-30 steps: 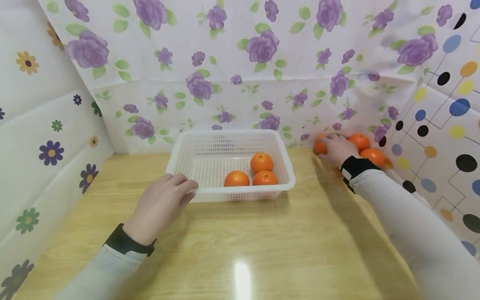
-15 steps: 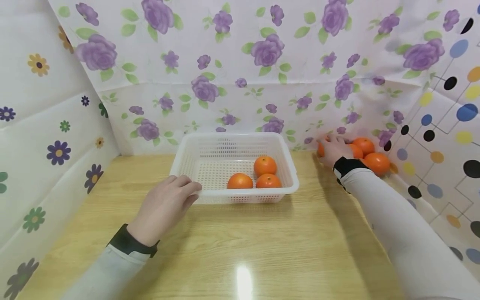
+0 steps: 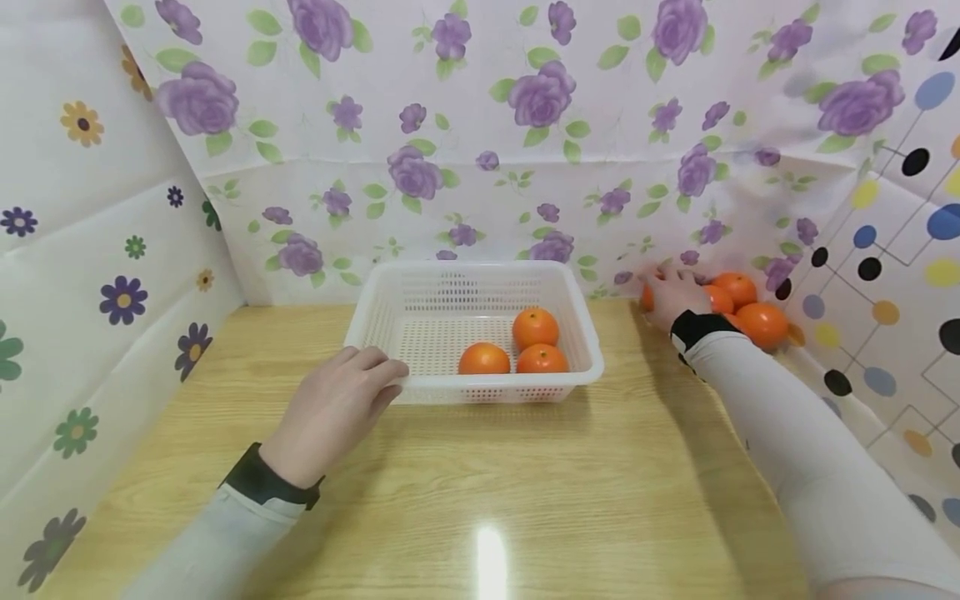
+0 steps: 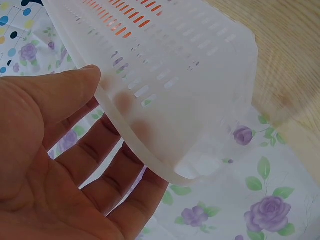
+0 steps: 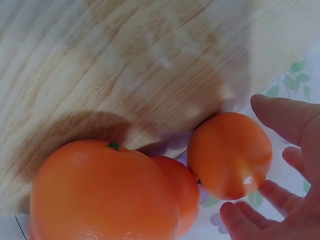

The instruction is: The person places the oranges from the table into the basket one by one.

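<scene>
In the head view, my left hand (image 3: 335, 408) holds the near-left rim of a white perforated plastic basket (image 3: 480, 387). The left wrist view shows the thumb on the outside of the rim and the fingers behind the translucent wall. Inside the basket sit three oranges, one (image 3: 536, 328) behind the other two. At the back right, my right hand (image 3: 675, 302) reaches over one orange (image 5: 230, 155). From the right wrist, its thumb is seen a little apart from that orange, with fingertips close to or touching its lower side.
More oranges (image 3: 762, 323) are grouped to the right of my right hand, near the corner. Flowered sheeting (image 3: 480, 200) rises behind the wooden table (image 3: 420, 492). Dotted sheeting (image 3: 892, 333) stands along the right and daisy-patterned sheeting (image 3: 97, 350) along the left.
My right hand has shifted slightly left against the pile, uncovering another orange beside it. The left hand stays on the basket rim. The head view has shifted a little.
</scene>
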`<state>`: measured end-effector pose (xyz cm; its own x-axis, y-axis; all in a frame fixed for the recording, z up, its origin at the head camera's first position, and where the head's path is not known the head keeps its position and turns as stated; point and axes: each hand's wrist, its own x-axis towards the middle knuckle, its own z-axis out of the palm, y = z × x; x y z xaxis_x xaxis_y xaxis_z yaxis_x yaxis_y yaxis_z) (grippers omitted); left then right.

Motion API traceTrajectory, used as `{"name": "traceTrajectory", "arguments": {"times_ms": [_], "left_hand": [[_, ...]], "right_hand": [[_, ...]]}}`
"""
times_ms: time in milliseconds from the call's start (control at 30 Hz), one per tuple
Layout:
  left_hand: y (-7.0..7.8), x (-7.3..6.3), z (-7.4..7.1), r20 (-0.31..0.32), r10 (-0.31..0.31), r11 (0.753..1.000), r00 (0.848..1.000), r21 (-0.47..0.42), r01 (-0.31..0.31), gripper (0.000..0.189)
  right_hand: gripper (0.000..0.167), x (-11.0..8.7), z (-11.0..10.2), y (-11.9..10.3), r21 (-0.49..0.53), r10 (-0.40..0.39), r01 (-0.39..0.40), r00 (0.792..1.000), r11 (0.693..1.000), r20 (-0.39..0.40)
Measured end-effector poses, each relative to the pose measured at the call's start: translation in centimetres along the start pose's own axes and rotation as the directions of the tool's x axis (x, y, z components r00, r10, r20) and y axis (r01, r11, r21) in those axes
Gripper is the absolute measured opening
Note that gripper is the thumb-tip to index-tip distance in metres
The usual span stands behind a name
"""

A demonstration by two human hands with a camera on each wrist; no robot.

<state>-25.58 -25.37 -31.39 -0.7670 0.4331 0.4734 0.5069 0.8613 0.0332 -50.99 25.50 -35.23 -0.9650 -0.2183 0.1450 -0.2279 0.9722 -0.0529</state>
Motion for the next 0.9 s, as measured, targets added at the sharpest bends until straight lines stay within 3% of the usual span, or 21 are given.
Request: {"name": "traceTrajectory", "arguments": {"times_ms": [233, 600, 900], "left_hand": [[0.0, 0.1, 0.0, 0.01, -0.005, 1.0, 1.0, 0.005, 0.005, 0.027], [-0.1, 0.1, 0.0, 0.027, -0.015, 1.0, 1.0, 0.003, 0.015, 0.026], [0.0, 0.0, -0.2, 0.003, -0.007, 1.0, 1.0, 0.015, 0.006, 0.025]], "right_hand": [[0.069, 0.0, 0.1, -0.2, -0.031, -0.021, 0.02, 0.999, 0.999, -0.024], [0.062, 0.2, 0.0, -0.3, -0.007, 0.012, -0.012, 1.0, 1.0, 0.006], [0.058, 1.0, 0.9, 0.7, -0.025, 0.013, -0.014, 1.0, 1.0, -0.003]]}}
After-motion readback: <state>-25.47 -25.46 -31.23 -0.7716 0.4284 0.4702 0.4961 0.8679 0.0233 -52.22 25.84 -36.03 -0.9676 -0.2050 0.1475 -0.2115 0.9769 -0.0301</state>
